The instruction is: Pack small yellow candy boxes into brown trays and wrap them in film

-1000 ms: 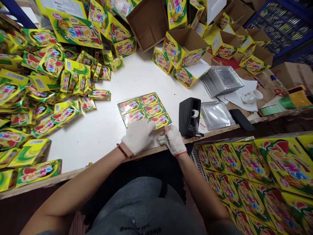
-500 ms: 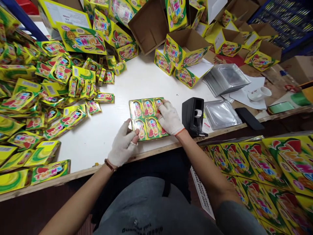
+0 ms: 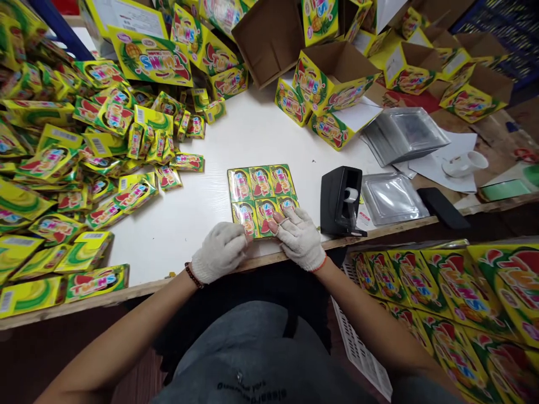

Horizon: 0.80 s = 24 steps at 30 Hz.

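A flat block of small yellow-green candy boxes printed with watermelons lies in two rows on the white table, under what looks like a shiny clear wrap. My left hand, in a white glove with bare fingertips, is at the block's near left corner. Its fingers are curled in, and what they pinch, if anything, is hidden. My right hand, gloved likewise, lies over the near right corner with its fingers stretched out on the boxes. Just right of it stands a black tape dispenser with a white roll.
Loose candy boxes are heaped on the left. Open display cartons stand at the back. Clear plastic trays, a mug and a black phone lie to the right. Filled packs sit below the table's right edge.
My right hand has slid from the block's right side to its near right corner. My left hand has moved to the near left corner, its fingers now curled. The view has shifted slightly.
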### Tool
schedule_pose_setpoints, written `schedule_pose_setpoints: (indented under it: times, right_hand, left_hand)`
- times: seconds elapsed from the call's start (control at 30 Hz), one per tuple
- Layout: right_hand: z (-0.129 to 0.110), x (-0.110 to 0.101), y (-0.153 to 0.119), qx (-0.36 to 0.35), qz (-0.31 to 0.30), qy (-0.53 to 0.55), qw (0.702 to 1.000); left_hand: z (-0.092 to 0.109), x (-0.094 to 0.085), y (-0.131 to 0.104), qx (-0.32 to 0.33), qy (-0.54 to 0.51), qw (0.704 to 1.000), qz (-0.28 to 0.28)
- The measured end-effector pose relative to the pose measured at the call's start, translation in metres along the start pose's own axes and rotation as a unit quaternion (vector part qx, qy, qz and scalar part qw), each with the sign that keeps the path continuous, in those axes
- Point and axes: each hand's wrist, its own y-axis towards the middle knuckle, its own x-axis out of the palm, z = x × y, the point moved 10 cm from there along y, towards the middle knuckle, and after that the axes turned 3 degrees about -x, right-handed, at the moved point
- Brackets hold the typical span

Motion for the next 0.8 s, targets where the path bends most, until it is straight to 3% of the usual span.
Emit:
schedule_pose_setpoints:
  times: [0.07, 0.13, 0.2, 0.27, 0.33, 0.4, 0.43, 0.47, 0.5, 0.57, 0.63, 0.67, 0.73, 0.8]
  right_hand:
    - [-0.004, -0.003, -0.001, -0.006, 0.019, 0.013, 1.000]
    - [-0.009, -0.008, -0.003, -0.025, 0.048, 0.012, 0.998]
    - [-0.016, -0.013, -0.004, -0.056, 0.071, 0.005, 0.996]
    - [-0.022, -0.016, -0.003, -0.086, 0.081, -0.002, 0.993]
    - [-0.028, -0.015, -0.001, -0.107, 0.075, -0.006, 0.991]
    - [-0.035, -0.011, 0.002, -0.121, 0.063, -0.005, 0.991]
    - [-0.039, -0.007, 0.003, -0.125, 0.056, -0.003, 0.991]
    - [-0.043, -0.003, 0.005, -0.126, 0.052, -0.001, 0.991]
    - [-0.047, 0.000, 0.006, -0.126, 0.054, 0.001, 0.991]
    - [-0.055, 0.002, 0.008, -0.122, 0.072, 0.003, 0.990]
    - [-0.060, 0.000, 0.010, -0.114, 0.093, 0.009, 0.989]
    - [-0.061, -0.003, 0.010, -0.112, 0.098, 0.018, 0.989]
    - [-0.058, -0.012, 0.008, -0.105, 0.087, 0.056, 0.989]
    - [-0.042, -0.029, 0.001, -0.064, 0.080, 0.108, 0.989]
  left_hand:
    - [-0.035, -0.008, -0.007, -0.200, -0.121, 0.970, 0.066]
    - [-0.067, 0.007, -0.023, -0.392, -0.262, 0.878, 0.084]
    - [-0.078, 0.032, -0.030, -0.508, -0.366, 0.779, 0.041]
    - [-0.080, 0.047, -0.032, -0.567, -0.417, 0.711, -0.008]
    - [-0.077, 0.056, -0.036, -0.596, -0.454, 0.661, -0.038]
    - [-0.071, 0.061, -0.043, -0.603, -0.490, 0.628, -0.041]
    - [-0.068, 0.062, -0.048, -0.597, -0.499, 0.627, -0.038]
    - [-0.067, 0.061, -0.051, -0.586, -0.492, 0.643, -0.032]
    - [-0.068, 0.056, -0.053, -0.566, -0.463, 0.682, -0.016]
    - [-0.069, 0.034, -0.047, -0.482, -0.336, 0.808, 0.030]
    - [-0.048, 0.010, -0.024, -0.302, -0.170, 0.937, 0.041]
    - [-0.030, 0.006, -0.014, -0.194, -0.097, 0.976, 0.026]
    - [0.000, 0.012, -0.004, -0.005, 0.007, 0.999, -0.035]
    - [0.012, 0.018, -0.001, 0.100, 0.074, 0.990, -0.064]
